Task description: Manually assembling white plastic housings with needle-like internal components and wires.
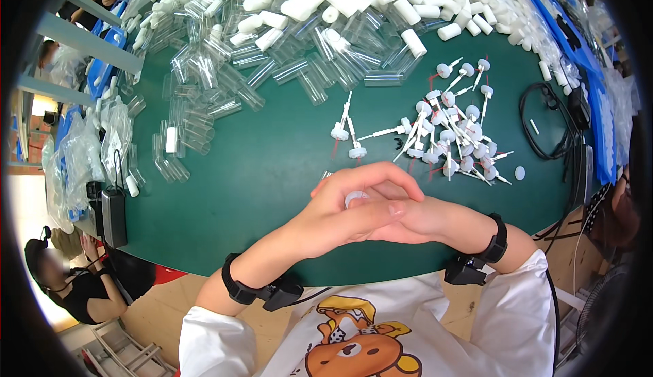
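Observation:
In front of me, over the near edge of the table, my two hands are closed together. My left hand (pixel 333 208) lies across the top, its forefinger arched and its thumb stretched over my right hand (pixel 415 217). A translucent round cap (pixel 355 198) shows between them, enclosed by both palms; whatever is attached to it is hidden. Most of my right fingers are out of sight under the left hand. A small clear piece (pixel 327 174) pokes out just beyond my knuckles. Ahead and to the right lies a heap of white-stemmed pieces with round grey-white caps (pixel 469 128) and red threads.
Clear plastic tubes (pixel 197 125) spread over the green table (pixel 272 173) at far left. White cylinders (pixel 354 3) are piled at the back. A coiled black cable (pixel 527 122) lies at right, a black box (pixel 113 217) at the left edge. Another person (pixel 81 275) sits at left.

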Motion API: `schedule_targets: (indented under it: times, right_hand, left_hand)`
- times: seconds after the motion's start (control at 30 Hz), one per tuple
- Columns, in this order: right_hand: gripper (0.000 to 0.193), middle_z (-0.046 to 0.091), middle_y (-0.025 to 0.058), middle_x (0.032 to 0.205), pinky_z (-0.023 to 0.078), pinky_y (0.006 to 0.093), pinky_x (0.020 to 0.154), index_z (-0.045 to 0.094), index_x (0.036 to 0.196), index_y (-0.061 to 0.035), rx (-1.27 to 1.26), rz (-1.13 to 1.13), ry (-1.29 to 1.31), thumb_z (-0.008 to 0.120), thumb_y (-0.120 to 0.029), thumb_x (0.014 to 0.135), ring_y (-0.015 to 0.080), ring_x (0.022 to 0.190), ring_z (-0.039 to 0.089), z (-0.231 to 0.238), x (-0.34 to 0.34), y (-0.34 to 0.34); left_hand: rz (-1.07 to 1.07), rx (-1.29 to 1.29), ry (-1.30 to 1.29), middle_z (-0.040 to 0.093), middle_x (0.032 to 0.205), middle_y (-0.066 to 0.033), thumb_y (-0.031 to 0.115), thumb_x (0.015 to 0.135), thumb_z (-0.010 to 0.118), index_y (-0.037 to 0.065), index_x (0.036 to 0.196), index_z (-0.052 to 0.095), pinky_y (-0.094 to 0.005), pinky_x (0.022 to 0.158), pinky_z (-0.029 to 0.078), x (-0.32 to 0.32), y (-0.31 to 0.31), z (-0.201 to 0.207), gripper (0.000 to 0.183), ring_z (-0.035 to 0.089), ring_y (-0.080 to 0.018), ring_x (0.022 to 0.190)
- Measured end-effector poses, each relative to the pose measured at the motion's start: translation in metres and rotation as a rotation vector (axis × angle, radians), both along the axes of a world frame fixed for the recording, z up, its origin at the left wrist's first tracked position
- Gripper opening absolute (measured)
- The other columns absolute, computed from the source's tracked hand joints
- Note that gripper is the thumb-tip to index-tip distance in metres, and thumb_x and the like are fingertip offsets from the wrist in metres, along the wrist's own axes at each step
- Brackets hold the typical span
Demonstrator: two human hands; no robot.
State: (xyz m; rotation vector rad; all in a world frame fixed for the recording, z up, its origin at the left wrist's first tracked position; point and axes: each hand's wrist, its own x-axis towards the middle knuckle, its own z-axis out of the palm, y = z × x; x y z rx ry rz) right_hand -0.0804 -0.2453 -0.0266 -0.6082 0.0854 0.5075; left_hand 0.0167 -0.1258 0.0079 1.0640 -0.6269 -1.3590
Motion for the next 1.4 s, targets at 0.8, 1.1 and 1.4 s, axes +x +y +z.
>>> schedule_targets:
  times: [0.8,1.1,1.4]
  right_hand:
    - [0.032,0.056,0.0093,0.103,0.048,0.0387,0.092,0.049,0.112,-0.0003,0.145,-0.077,0.034,0.056,-0.023,0.091,0.0174,0.099,0.058,0.002,0.000,-0.003]
    - [0.041,0.056,0.0134,0.112,0.046,0.0410,0.096,0.044,0.119,-0.0002,0.165,-0.058,0.058,0.061,-0.020,0.087,0.0235,0.106,0.058,-0.010,-0.004,-0.004]
    - [0.030,0.055,0.0064,0.097,0.048,0.0354,0.089,0.052,0.102,-0.0003,0.071,-0.092,0.042,0.057,-0.028,0.091,0.0140,0.091,0.058,0.015,0.001,-0.003]
  left_hand:
    - [-0.032,0.046,0.354,0.038,0.059,0.0036,0.009,0.083,0.051,-0.004,0.108,0.045,-0.0192,0.047,0.023,0.001,-0.001,0.002,0.029,0.030,-0.0014,0.046]
    - [-0.051,-0.044,0.449,0.036,0.058,0.0069,0.007,0.088,0.054,0.000,0.109,0.049,-0.0173,0.042,0.021,0.001,0.001,-0.004,0.023,0.030,0.0010,0.047]
    - [-0.060,-0.048,0.430,0.035,0.057,0.0065,0.012,0.088,0.055,0.000,0.109,0.046,-0.0185,0.043,0.021,0.001,0.001,-0.001,0.026,0.029,-0.0005,0.046]
